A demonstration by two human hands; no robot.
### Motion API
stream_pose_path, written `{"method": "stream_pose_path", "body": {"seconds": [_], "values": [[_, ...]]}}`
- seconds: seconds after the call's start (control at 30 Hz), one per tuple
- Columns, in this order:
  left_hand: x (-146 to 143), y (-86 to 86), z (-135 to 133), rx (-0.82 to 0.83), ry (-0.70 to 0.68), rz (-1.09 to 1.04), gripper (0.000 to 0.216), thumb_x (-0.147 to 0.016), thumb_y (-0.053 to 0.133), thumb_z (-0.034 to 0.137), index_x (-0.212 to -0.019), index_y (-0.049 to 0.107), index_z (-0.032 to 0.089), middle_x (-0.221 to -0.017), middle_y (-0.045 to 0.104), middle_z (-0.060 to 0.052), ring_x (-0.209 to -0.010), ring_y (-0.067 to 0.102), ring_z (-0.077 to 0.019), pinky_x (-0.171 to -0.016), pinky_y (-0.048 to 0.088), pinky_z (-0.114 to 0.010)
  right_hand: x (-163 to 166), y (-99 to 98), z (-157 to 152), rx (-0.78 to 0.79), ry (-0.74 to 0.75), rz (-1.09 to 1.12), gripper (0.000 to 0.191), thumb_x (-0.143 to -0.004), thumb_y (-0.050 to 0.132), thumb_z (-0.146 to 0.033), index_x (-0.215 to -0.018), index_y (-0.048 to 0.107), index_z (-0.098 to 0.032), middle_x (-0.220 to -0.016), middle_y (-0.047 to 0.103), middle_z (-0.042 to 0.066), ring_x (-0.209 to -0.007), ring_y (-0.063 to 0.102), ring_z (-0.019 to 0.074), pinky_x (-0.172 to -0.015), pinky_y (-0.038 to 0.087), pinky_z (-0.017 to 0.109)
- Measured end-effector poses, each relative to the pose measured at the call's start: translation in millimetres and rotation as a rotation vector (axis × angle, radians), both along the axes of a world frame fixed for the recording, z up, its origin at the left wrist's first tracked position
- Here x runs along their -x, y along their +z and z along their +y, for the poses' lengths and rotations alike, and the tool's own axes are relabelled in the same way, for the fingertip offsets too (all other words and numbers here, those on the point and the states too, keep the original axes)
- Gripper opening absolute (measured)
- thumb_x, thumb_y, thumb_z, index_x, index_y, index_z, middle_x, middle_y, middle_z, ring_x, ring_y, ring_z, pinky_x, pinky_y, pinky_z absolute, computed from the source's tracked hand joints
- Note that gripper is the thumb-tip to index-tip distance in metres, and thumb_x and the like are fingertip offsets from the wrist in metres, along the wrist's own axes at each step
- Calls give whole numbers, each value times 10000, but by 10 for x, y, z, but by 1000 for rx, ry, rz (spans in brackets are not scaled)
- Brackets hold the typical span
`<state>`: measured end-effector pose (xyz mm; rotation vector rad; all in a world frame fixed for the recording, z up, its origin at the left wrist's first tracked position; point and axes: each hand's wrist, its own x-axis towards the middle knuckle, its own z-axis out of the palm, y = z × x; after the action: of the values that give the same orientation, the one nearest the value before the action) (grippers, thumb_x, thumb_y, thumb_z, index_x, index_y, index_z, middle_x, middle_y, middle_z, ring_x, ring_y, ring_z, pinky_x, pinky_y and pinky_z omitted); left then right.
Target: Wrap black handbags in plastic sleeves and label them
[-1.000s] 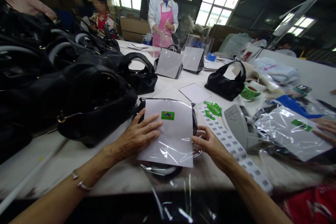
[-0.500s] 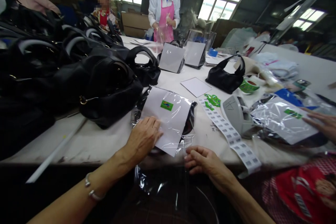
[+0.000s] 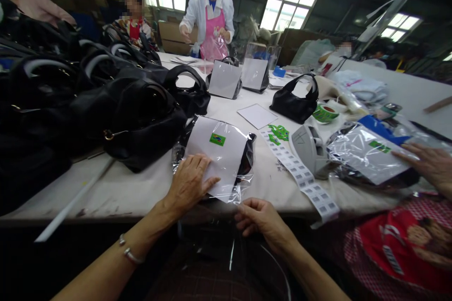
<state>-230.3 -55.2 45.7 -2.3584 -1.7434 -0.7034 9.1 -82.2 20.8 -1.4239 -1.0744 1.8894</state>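
In front of me lies a clear plastic bag (image 3: pixel 231 249) holding a black handbag (image 3: pixel 249 153) and a white card (image 3: pixel 226 164) on top. A small green label (image 3: pixel 217 139) with a coloured picture sits on the card. My left hand (image 3: pixel 190 178) rests flat over the card's left lower part, thumb spread out. At the table's front edge my right hand (image 3: pixel 259 218) is closed, thumb and forefinger pinching the edge of the plastic bag. The bag's loose end hangs below the edge over my lap. Most of the wrapped handbag is hidden beneath the card.
Black handbags (image 3: pixel 141 117) crowd the left side. Rightward lie green labels (image 3: pixel 278 134), a strip of barcode stickers (image 3: pixel 300 171) and a grey tape dispenser (image 3: pixel 307 150). A co-worker's hand (image 3: pixel 429 162) touches another wrapped bag (image 3: pixel 374 150). Across the table stands a person in a pink apron (image 3: pixel 213 28).
My left thumb has spread away from the fingers. My right hand has shifted slightly left along the plastic. The person opposite has moved one arm outward. The view has shifted a little.
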Motion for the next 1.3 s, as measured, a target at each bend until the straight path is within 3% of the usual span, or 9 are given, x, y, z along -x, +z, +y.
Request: {"method": "stream_pose_path", "body": {"seconds": [0.27,0.47,0.7,0.83,0.93,1.1,1.3], "values": [[-26,-111,-25,-56,13,-7,460,-877,677,426,-1210,532,144,-1195,610,-137,-1072,536,-322,-930,444,-486,-105,-193,-99,-87,-140,-5,482,-618,826,-572,-681,602,-150,-594,665,13,-479,586,109,-448,482,217],[-15,-109,-17,-52,15,-23,432,-887,662,402,-1209,536,143,-1204,614,-142,-1087,541,-327,-934,442,-492,-115,-197,-189,-31,-91,45,494,-655,829,-546,-879,673,-134,-765,709,47,-658,678,164,-516,544,247],[-21,-124,-32,-33,23,-21,481,-876,672,422,-1242,507,158,-1236,602,-141,-1099,537,-330,-945,438,-492,-52,-189,-210,-81,-134,-29,418,-641,811,-507,-655,573,-164,-542,590,-27,-455,530,88,-421,450,199],[-24,-153,-30,-41,23,-15,500,-880,668,441,-1251,496,154,-1244,595,-143,-1114,524,-331,-962,426,-494,-134,-197,-188,-159,-177,-159,437,-647,779,-558,-701,605,-161,-602,633,0,-481,578,119,-387,446,204],[-20,-158,-29,-44,26,-8,505,-884,659,453,-1255,497,151,-1244,596,-146,-1112,520,-333,-958,426,-498,-104,-152,-119,-184,-116,-191,455,-687,741,-577,-818,646,-151,-739,697,39,-510,625,135,-356,421,194],[-19,-148,-38,-39,15,-21,482,-890,645,446,-1251,502,160,-1241,595,-148,-1109,522,-332,-960,425,-500,40,-110,-12,-134,-33,-168,397,-703,717,-533,-747,611,-153,-641,673,15,-436,586,109,-332,344,170],[-16,-170,-34,-56,17,-41,478,-894,632,461,-1254,511,169,-1235,600,-141,-1105,527,-330,-955,429,-499,-21,-111,-13,-170,-122,-162,257,-699,675,-403,-650,557,-180,-542,609,-27,-377,469,65,-349,259,170]]}}
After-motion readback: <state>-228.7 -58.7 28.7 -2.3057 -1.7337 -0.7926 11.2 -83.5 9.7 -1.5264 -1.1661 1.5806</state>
